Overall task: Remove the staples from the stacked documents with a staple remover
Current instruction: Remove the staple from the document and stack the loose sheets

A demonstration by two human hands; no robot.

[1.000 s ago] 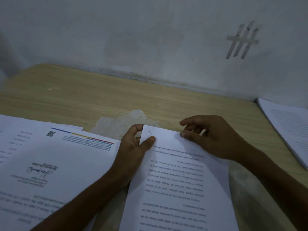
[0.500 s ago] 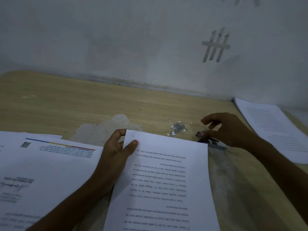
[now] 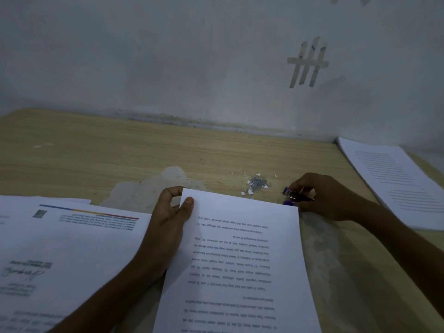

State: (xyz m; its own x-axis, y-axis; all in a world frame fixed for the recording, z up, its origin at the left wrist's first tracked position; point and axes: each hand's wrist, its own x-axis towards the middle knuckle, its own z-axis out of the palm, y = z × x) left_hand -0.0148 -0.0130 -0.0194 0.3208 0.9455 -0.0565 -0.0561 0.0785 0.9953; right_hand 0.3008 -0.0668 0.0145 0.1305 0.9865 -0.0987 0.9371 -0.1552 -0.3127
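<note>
Closest to me, a printed document [image 3: 240, 260] lies on the tabletop [image 3: 96, 152], its text upside down from here. The left hand [image 3: 168, 219] has its grip on the far left corner, thumb on top and fingers curled underneath. I see no staple there, so the thumb may be covering it.

To the left lies a spread of loose sheets [image 3: 60, 248]. Just past the document's far right corner, the right hand [image 3: 322, 198] has its grip closed around a purple staple remover [image 3: 292, 197], low over the wood and not yet at the paper.

Beyond that sits a small heap of pulled staples [image 3: 258, 183] and paper scraps, so some documents look finished. This one appears still to be done. Further right lies another stack [image 3: 396, 183], and I can't tell whether it is finished. Strips of tape [image 3: 307, 62] cross on the wall behind.
</note>
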